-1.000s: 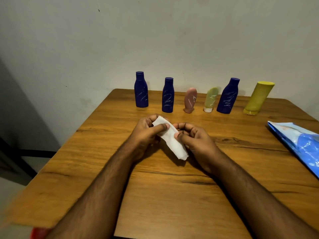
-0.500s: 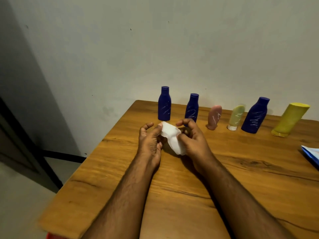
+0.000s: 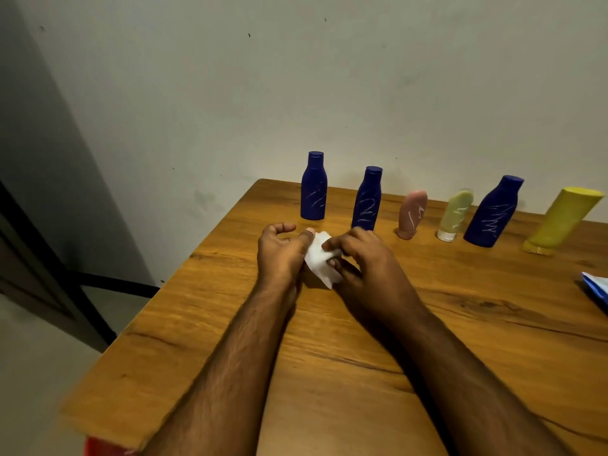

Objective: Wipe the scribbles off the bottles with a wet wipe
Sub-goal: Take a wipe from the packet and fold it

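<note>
Head view, only view. Wooden table [image 3: 427, 357] fills the lower right; its near edge and right side run out of frame. Both forearms enter from 6 o'clock and meet just above centre. Left hand [image 3: 279, 255] pinches the white wet wipe [image 3: 317, 258] with the thumb pressed on its upper edge; index finger curled above, clear of the wipe. Right hand [image 3: 365, 258] grips the wipe from the 3 o'clock side, fingers curled over it; the fingertips underneath are mostly hidden. The wipe is bunched between the two hands, its lower corner hanging toward the tabletop; contact with the wood cannot be told. Bottles stand in a row along the far edge, at 12 to 2 o'clock of the hands: left blue bottle [image 3: 313, 189], middle blue bottle [image 3: 367, 200] whose base is hidden behind the right hand's fingers, pink tube [image 3: 412, 213], pale green tube [image 3: 455, 215] on a white cap, right blue bottle [image 3: 492, 212], yellow bottle [image 3: 559, 222]. Pale scribbles show on the first five; none can be made out on the yellow one. At 3 o'clock a blue packet [image 3: 595, 289] is cut off by the frame edge. At 7 o'clock, something red [image 3: 98, 447] shows below the table corner, unidentifiable.
</note>
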